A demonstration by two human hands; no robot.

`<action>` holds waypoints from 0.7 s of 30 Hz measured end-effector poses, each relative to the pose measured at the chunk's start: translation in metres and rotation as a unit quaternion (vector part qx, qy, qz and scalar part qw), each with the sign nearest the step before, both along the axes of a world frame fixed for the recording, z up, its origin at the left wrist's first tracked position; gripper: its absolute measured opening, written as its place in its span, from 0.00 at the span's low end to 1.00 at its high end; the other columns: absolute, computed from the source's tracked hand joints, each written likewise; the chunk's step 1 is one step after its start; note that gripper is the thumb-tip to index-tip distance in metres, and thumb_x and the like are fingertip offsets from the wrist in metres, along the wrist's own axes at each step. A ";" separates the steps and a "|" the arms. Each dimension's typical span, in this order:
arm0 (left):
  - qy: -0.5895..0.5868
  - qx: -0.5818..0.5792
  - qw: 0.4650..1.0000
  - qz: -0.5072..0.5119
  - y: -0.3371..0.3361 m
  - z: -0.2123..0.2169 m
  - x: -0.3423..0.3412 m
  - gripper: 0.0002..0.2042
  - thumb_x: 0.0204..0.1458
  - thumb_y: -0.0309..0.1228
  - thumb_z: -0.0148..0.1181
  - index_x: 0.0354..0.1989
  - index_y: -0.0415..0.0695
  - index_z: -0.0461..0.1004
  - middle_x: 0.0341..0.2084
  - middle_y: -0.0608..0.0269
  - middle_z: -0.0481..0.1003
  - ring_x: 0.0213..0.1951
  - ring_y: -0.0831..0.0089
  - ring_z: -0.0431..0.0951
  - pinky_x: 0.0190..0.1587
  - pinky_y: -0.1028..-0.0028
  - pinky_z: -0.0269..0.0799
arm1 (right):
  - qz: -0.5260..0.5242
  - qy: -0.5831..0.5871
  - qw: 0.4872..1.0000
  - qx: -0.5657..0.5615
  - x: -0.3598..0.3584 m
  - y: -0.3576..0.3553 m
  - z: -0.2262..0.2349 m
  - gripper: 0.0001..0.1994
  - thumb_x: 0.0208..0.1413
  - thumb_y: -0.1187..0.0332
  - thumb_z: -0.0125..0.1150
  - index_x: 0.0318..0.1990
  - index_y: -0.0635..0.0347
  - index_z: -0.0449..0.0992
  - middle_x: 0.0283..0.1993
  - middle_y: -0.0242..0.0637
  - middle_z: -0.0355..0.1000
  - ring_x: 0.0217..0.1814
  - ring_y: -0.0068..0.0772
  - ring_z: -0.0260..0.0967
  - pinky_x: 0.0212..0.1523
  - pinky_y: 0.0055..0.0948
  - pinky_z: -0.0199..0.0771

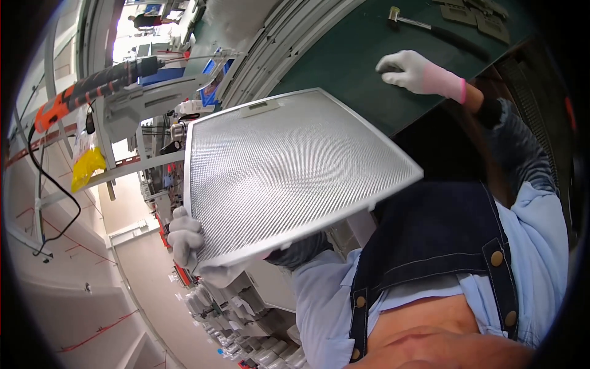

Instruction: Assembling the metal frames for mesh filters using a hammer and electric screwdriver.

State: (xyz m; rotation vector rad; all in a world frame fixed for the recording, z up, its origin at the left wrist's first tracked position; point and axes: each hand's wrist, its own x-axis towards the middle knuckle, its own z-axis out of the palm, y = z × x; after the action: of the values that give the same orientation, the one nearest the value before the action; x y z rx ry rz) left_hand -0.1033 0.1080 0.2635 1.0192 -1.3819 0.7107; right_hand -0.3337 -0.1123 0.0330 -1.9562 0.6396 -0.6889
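A silver metal mesh filter panel (295, 166) with a light frame and a small latch recess near its far edge is held up in front of me, tilted. My left hand (186, 238), in a grey-white glove, grips its near left corner, with the fingers wrapped over the frame. The panel partly hides my left forearm. My right hand (410, 72), in a white glove with a pink cuff, is apart from the panel over the dark green work surface (369, 37). Its fingers are loosely bent, with a gap to the thumb, and nothing shows in them.
A hammer (436, 34) with a black handle lies beyond my right hand, near several flat grey metal pieces (479, 18). At the left hang an orange-and-black power screwdriver (92, 89) with a black cord and a yellow bag (88, 165). Metal rails (270, 55) border the green surface.
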 end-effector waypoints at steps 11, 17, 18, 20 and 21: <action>0.297 -0.109 0.888 -0.332 0.001 -0.040 0.082 0.18 0.51 0.52 0.43 0.30 0.49 0.66 0.19 0.68 0.60 0.26 0.72 0.62 0.42 0.66 0.64 | 0.208 0.071 0.950 0.221 0.098 -0.033 -0.006 0.16 0.55 0.73 0.51 0.51 0.69 0.73 0.43 0.42 0.75 0.40 0.31 0.73 0.44 0.26 0.74; 0.301 -0.119 0.890 -0.320 0.003 -0.060 0.083 0.18 0.51 0.51 0.42 0.30 0.48 0.66 0.20 0.68 0.60 0.26 0.71 0.62 0.42 0.65 0.64 | 0.297 0.058 0.905 0.300 0.080 -0.037 0.009 0.20 0.53 0.74 0.53 0.53 0.74 0.70 0.45 0.45 0.75 0.43 0.30 0.74 0.46 0.25 0.75; 0.299 -0.121 0.890 -0.321 0.000 -0.061 0.083 0.18 0.51 0.51 0.42 0.30 0.48 0.66 0.20 0.68 0.60 0.26 0.71 0.62 0.42 0.65 0.64 | 0.288 0.014 0.894 0.343 0.076 -0.036 0.011 0.21 0.52 0.74 0.54 0.54 0.76 0.68 0.45 0.46 0.74 0.43 0.29 0.74 0.46 0.25 0.75; 0.293 -0.124 0.891 -0.324 -0.006 -0.061 0.083 0.18 0.51 0.51 0.42 0.31 0.48 0.66 0.20 0.68 0.60 0.26 0.71 0.62 0.42 0.64 0.64 | 0.271 -0.052 0.885 0.375 0.074 -0.034 -0.001 0.22 0.52 0.73 0.54 0.54 0.77 0.68 0.45 0.47 0.74 0.43 0.29 0.74 0.46 0.24 0.75; 0.291 -0.126 0.892 -0.323 -0.007 -0.061 0.083 0.18 0.51 0.51 0.42 0.31 0.48 0.66 0.20 0.68 0.60 0.26 0.71 0.62 0.43 0.64 0.64 | 0.256 -0.120 0.867 0.409 0.074 -0.032 -0.003 0.22 0.51 0.72 0.55 0.54 0.78 0.68 0.44 0.47 0.74 0.42 0.29 0.74 0.45 0.24 0.75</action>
State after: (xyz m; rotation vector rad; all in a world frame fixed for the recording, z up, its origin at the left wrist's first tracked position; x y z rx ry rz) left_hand -0.0199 0.1009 0.2024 0.4469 -0.9672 0.0564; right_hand -0.2595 -0.1442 0.0300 -1.1295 0.1719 -0.2401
